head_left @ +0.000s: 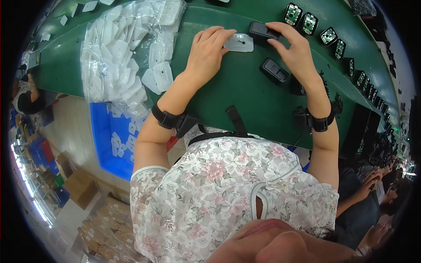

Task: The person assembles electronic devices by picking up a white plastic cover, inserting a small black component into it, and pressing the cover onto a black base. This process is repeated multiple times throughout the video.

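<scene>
My left hand point(206, 57) pinches the left end of a translucent white plastic plate point(245, 43) between thumb and fingers. The plate has a small dark mark at its middle. To the right of it, my right hand point(296, 52) grips the right end of a black plastic casing point(258, 30), thumb below and fingers above. The casing is close to the plate's upper right corner. A second black casing point(275, 71) with a rectangular recess lies on the green table, just below my right hand.
A clear bag point(98, 65) full of white plates covers the table's left part, with loose plates point(163, 76) beside it. Below stands a blue bin point(100, 144) holding white pieces. Several black housings with green circuit boards point(309, 23) line the right side. Another person point(359, 206) sits at right.
</scene>
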The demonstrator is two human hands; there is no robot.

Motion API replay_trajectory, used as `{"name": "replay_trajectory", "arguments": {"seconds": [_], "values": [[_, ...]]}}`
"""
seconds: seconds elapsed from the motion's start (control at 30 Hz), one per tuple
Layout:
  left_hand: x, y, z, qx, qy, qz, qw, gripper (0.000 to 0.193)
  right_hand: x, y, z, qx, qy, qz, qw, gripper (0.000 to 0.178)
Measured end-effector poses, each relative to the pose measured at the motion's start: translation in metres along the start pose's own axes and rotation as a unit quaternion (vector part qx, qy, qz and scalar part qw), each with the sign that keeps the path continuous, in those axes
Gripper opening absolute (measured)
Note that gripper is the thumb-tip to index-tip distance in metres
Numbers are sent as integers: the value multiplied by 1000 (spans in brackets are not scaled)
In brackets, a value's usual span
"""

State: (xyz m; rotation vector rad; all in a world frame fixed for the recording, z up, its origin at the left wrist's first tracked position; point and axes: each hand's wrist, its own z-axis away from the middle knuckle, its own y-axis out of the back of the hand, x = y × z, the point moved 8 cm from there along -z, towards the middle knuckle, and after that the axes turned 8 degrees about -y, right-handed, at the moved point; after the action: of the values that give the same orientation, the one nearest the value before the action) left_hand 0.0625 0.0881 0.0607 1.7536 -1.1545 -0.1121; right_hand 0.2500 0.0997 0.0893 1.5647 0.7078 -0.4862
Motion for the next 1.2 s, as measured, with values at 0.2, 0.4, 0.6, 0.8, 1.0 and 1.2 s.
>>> {"name": "replay_trajectory", "arguments": {"seconds": [0.2,0.4,0.6,0.8,1.0,1.2], "values": [[-12,8,10,46,27,110,993,53,-31,-33,6,-38,115,-2,993,37],[-4,5,15,5,10,75,997,51,-35,-44,4,-73,134,20,988,37],[6,5,18,-38,-15,-2,999,49,-41,-46,13,-65,175,75,979,38],[29,2,12,-44,-21,-111,993,45,-36,-44,9,-72,131,27,988,38],[7,2,-9,5,30,-112,993,38,-4,-43,-22,-174,-101,-236,951,36],[-19,-16,10,98,316,435,837,33,-29,-42,-5,-85,-100,-434,891,42]]}}
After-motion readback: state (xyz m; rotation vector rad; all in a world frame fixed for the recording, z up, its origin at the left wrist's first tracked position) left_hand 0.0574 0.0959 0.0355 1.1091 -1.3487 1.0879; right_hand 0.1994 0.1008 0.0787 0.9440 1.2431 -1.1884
